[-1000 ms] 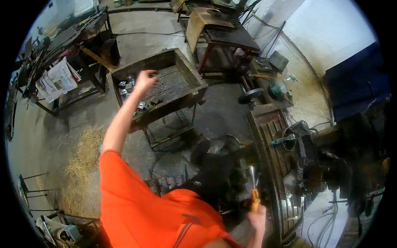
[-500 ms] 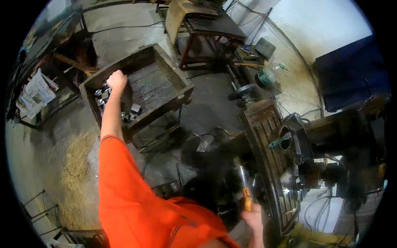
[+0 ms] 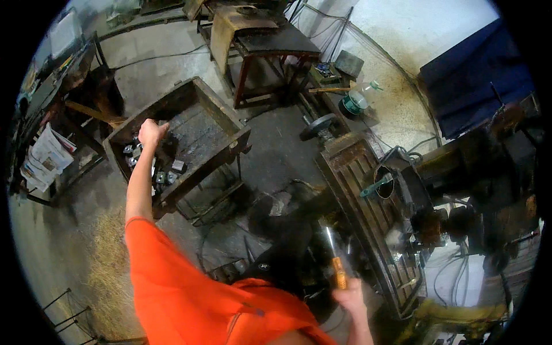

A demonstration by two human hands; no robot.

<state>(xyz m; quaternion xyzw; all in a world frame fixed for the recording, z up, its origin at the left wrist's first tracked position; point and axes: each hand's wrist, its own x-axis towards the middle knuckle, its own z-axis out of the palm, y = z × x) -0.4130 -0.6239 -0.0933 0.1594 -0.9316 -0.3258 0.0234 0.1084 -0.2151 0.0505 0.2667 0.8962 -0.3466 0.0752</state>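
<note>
My left hand point(image 3: 151, 133) reaches far out over a wooden tray point(image 3: 233, 141) at the left. Its fingers are curled closed with the thumb pointing right; what they hold, if anything, is hidden. Below and around that hand, several small metal blocks point(image 3: 178, 167) lie along the tray's left and near side. Low in the picture, right of the middle, my right hand point(image 3: 352, 294) is closed round the orange handle of a tool point(image 3: 339, 273). A bright, slim metal shaft points up and away from that handle; its exact kind cannot be told.
A slotted machine table point(image 3: 368, 230) runs along the right, bearing a can point(image 3: 384, 183) with a green-handled brush point(image 3: 372, 188). Behind stand a dark metal table point(image 3: 276, 41) and a plastic bottle point(image 3: 355, 102). Golden shavings point(image 3: 106, 259) cover the floor at the left.
The view has shifted, so the tray sits lower and slightly left. My left hand stays over the metal blocks, its thumb now showing to the right. My right hand keeps hold of the orange-handled tool.
</note>
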